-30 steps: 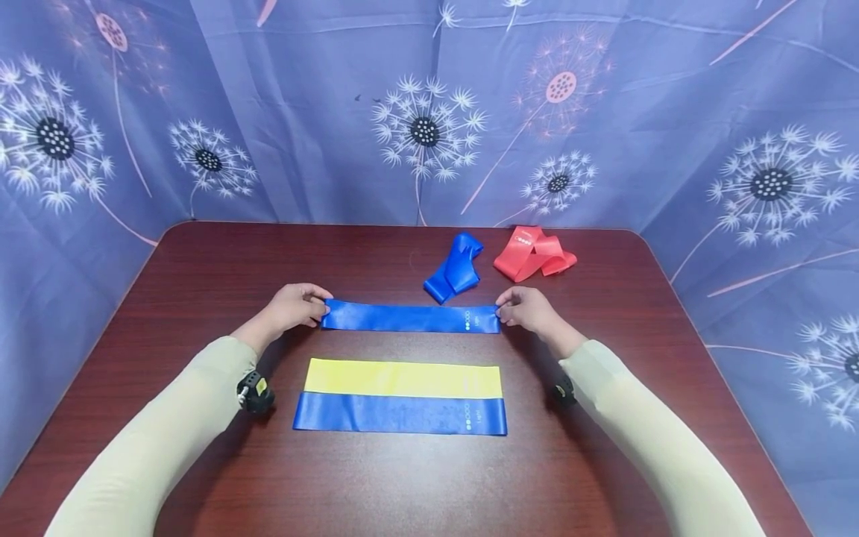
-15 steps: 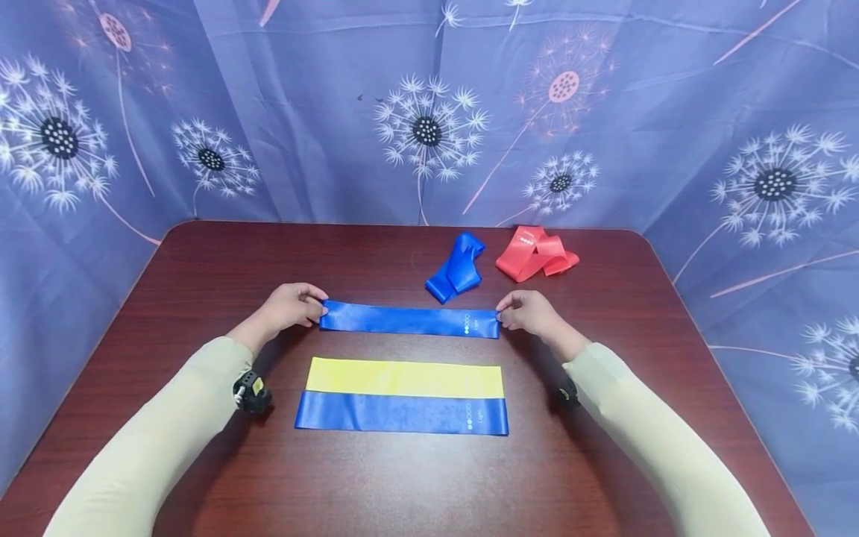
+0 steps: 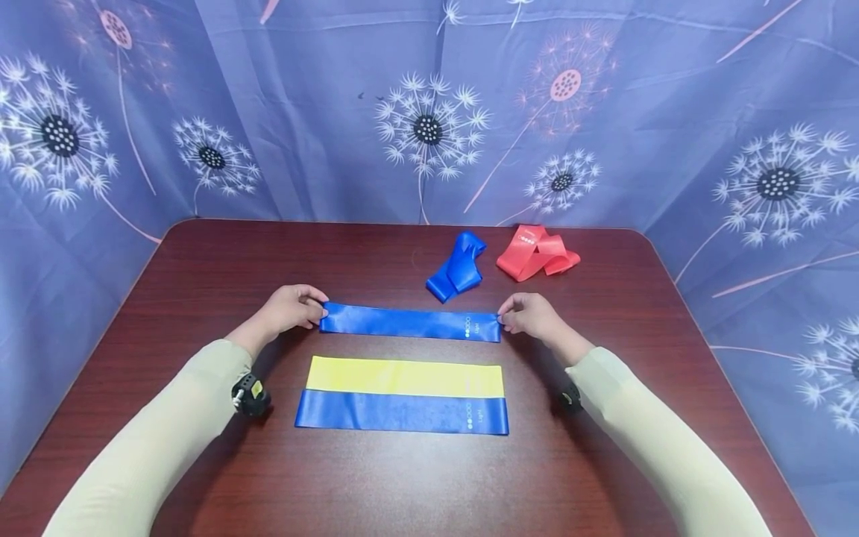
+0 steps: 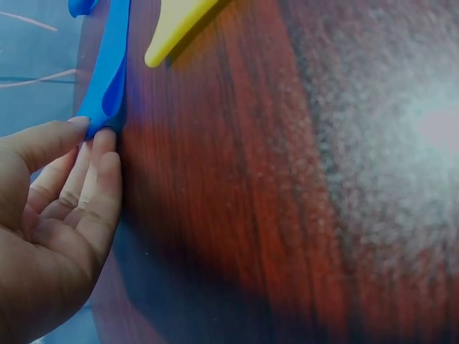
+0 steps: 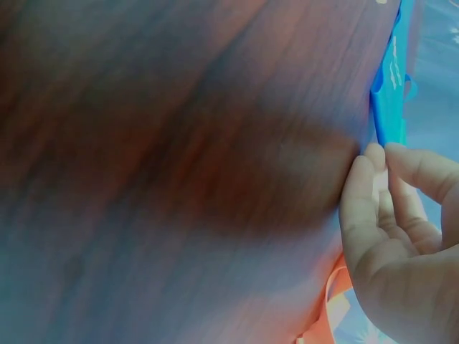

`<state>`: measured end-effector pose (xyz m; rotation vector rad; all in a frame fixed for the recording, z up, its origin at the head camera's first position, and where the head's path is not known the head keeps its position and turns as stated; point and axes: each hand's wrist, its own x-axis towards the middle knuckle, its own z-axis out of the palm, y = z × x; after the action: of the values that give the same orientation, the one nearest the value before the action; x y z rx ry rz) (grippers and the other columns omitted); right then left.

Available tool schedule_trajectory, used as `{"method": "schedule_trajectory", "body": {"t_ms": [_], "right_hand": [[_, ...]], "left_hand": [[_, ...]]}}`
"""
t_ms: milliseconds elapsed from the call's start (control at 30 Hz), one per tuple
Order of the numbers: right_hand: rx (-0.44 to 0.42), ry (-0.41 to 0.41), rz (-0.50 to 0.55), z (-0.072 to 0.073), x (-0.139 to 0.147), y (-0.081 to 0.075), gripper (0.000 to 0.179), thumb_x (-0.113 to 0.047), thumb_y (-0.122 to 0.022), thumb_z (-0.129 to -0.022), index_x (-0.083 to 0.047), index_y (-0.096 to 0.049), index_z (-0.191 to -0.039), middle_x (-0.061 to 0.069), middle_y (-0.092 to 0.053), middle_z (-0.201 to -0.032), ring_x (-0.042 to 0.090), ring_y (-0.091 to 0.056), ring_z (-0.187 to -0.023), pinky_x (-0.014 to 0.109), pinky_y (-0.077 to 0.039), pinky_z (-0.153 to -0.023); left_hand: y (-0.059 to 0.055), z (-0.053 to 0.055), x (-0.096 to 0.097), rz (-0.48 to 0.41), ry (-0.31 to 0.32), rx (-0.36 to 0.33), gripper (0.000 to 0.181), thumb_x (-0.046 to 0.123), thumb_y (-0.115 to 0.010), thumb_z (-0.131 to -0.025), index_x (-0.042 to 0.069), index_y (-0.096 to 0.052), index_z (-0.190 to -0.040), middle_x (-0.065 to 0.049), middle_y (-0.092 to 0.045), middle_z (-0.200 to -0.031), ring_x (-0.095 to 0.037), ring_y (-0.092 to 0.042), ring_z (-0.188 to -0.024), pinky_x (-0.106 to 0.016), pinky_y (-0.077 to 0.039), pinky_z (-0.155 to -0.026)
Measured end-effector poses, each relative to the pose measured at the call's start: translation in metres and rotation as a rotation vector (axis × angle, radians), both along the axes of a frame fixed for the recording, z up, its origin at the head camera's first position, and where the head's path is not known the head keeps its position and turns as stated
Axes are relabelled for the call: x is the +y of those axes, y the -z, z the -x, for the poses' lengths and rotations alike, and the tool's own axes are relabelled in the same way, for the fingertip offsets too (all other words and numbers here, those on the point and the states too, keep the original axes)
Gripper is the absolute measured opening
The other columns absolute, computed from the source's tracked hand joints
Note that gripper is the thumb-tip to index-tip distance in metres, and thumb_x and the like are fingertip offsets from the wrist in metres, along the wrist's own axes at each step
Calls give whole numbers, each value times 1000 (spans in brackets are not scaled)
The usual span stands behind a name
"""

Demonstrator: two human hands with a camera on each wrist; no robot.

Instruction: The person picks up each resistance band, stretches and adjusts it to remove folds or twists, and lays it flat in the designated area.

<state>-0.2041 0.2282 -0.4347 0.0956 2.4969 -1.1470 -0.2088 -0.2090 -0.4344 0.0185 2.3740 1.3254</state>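
Observation:
A blue resistance band point(image 3: 403, 322) with "Light" printed near its right end stretches lengthwise between my two hands. My left hand point(image 3: 295, 306) pinches its left end between thumb and fingers; the left wrist view shows the blue band point(image 4: 109, 79) looping there. The other end is pinched by my right hand point(image 3: 530, 313), thumb on top in the right wrist view, where the blue band point(image 5: 391, 93) runs away from the fingertips. Nearer to me, a yellow band point(image 3: 403, 377) lies flat, and a second blue band point(image 3: 403, 412) lies along its front edge.
Behind the held band, a crumpled blue band point(image 3: 458, 267) and a twisted red band point(image 3: 537, 253) lie on the dark wooden table point(image 3: 403, 485). A blue dandelion-print cloth point(image 3: 322, 112) hangs around the table's back and sides.
The held band's right end has come slightly nearer to me, along with my right hand, so the band slants a little more. The other bands stay where they were.

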Motion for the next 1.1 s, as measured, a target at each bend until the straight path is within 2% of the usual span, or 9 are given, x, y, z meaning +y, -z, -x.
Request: {"method": "schedule_trajectory", "body": {"t_ms": [233,500,1100], "right_hand": [[-1,-11,-11,-2,0,0,19,-11,-68,-95,3,-67,-108,16,-68,-99,16,-67,-79,28,-61,-78],[12,-19,-25,-7,1,-2,18,-9,-68,-95,4,-68,-108,17,-70,-96,16,-66,-76,29,-62,-76],[-5,-58,-12,-21,2,-4,18,-8,-67,-95,4,-69,-109,16,-70,-95,16,-65,-77,30,-62,-78]], "left_hand": [[-3,-4,1,4,13,-11,38,8,-66,-94,-10,-58,-126,-13,-73,-100,-8,-64,-76,-25,-58,-71],[-5,-9,2,15,40,-11,36,6,-65,-93,-11,-59,-124,-18,-74,-102,-9,-65,-77,-26,-58,-72],[-5,-19,1,46,37,-34,33,6,-66,-92,-10,-60,-120,-11,-73,-93,-10,-65,-76,-26,-58,-71]]}}
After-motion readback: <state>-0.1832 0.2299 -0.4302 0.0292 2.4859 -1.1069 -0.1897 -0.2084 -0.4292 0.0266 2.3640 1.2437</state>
